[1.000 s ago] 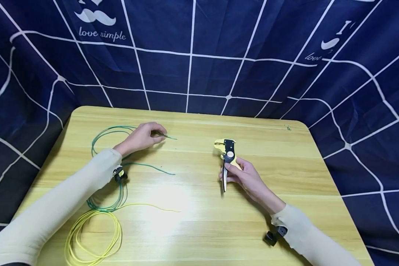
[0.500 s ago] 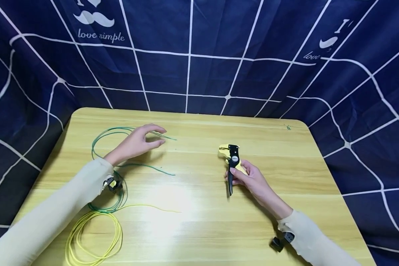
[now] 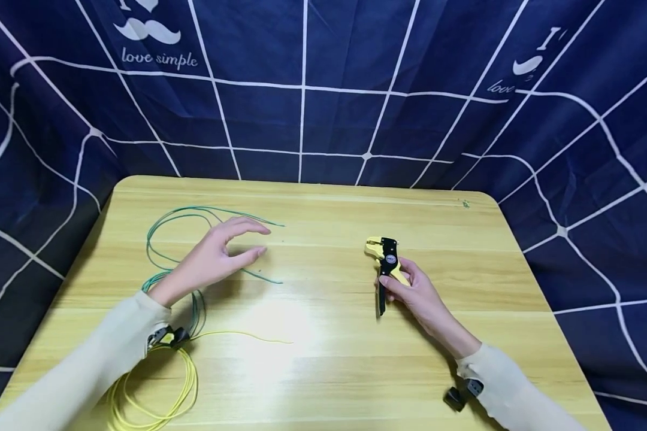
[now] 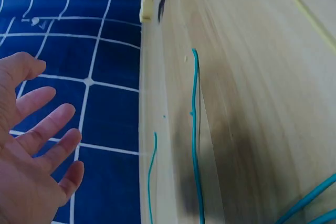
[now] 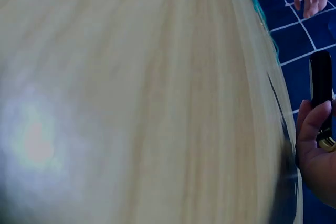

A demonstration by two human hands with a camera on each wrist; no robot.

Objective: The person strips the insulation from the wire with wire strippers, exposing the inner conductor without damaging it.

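My left hand (image 3: 215, 254) hovers over the left part of the table, thumb and fingers spread apart, holding nothing. Beneath and beside it lies a coiled green wire (image 3: 148, 234), partly hidden by the hand. One of its ends stretches out beyond the fingertips, and another end (image 3: 269, 279) shows below the thumb. The left wrist view has the spread fingers and both wire ends, with one green wire length (image 4: 195, 129) nearest. Right of centre, my right hand (image 3: 419, 294) grips a yellow and black wire stripper (image 3: 390, 259) by its handles, head pointing away; its black handle (image 5: 321, 80) shows in the right wrist view.
A yellow wire coil (image 3: 193, 392) lies at the front left, its free end running toward the table's middle. Small green scraps (image 3: 466, 204) sit near the far right corner of the wooden table (image 3: 323, 227). A blue curtain (image 3: 269, 114) with white lines surrounds the table.
My left hand has let go of the green wire, spread its fingers and drawn back toward the near left. The right hand has shifted slightly right and nearer with the wire stripper.
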